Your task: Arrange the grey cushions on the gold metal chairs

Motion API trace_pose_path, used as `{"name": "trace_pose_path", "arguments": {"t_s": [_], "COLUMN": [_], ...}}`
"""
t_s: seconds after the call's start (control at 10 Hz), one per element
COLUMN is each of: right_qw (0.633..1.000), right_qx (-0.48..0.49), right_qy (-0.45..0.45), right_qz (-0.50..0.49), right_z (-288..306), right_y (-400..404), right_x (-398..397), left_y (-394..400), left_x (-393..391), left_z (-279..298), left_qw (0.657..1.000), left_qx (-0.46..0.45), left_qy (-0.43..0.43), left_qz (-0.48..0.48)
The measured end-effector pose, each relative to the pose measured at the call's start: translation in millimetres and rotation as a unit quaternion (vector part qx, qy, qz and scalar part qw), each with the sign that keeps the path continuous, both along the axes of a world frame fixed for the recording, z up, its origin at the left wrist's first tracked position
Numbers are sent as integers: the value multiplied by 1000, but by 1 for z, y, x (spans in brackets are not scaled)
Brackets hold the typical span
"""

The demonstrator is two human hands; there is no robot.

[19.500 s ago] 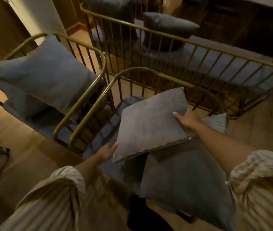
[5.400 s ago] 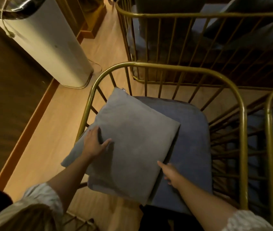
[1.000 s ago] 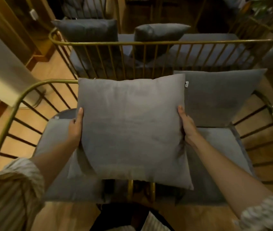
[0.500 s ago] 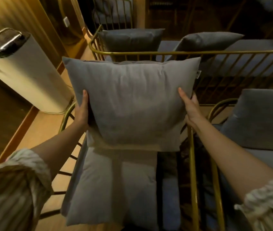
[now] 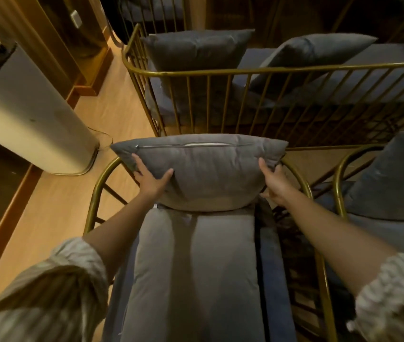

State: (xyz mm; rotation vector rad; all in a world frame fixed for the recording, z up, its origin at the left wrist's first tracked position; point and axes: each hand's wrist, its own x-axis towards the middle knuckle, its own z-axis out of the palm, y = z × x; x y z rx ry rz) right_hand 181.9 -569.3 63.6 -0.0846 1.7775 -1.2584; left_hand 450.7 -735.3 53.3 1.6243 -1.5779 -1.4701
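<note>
On the far left a white appliance (image 5: 30, 114) stands on the wood floor (image 5: 57, 208), well clear of us. Our left hand (image 5: 152, 181) grips the cushion (image 5: 201, 169) at its left side, thumb across the front face and fingers spread up toward the corner. The cushion stands upright at the back of the chair (image 5: 97, 191), zipper edge up, its base resting on the rear of the seat pad (image 5: 193, 267). Our right hand (image 5: 276, 182) holds the right side, fingers wrapped round the edge beside the gold rail.

To finish this well, we should push the base back until the cushion leans against the backrest, keep both top corners level, centre it between the side rails, then let go with both hands together so it does not tip. Further right, another chair (image 5: 339, 174) already carries its cushion (image 5: 391, 176).
</note>
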Motion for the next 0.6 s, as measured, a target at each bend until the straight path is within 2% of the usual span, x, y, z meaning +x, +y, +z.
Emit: {"name": "trace_pose_path", "arguments": {"t_s": [0.1,0.3,0.4,0.5,0.6], "right_qw": [998,998,998,997,980], "right_qx": [-6,-4,-10,24,97], "right_qy": [12,29,29,66,139], "right_qz": [-56,-61,-63,-19,104], "right_z": [-10,-15,-12,-16,-28], "right_y": [-15,-19,-9,5,26], "right_x": [-2,0,5,10,18], "left_y": [-6,-11,-9,4,21], "left_x": [-16,-10,7,19,29], "left_z": [-12,-17,-16,-11,-14], "left_qw": [1000,998,998,998,993], "left_qx": [-10,-23,-32,14,15], "left_qy": [-25,-50,-29,-1,-94], "left_qz": [3,-6,-34,-59,-74]}}
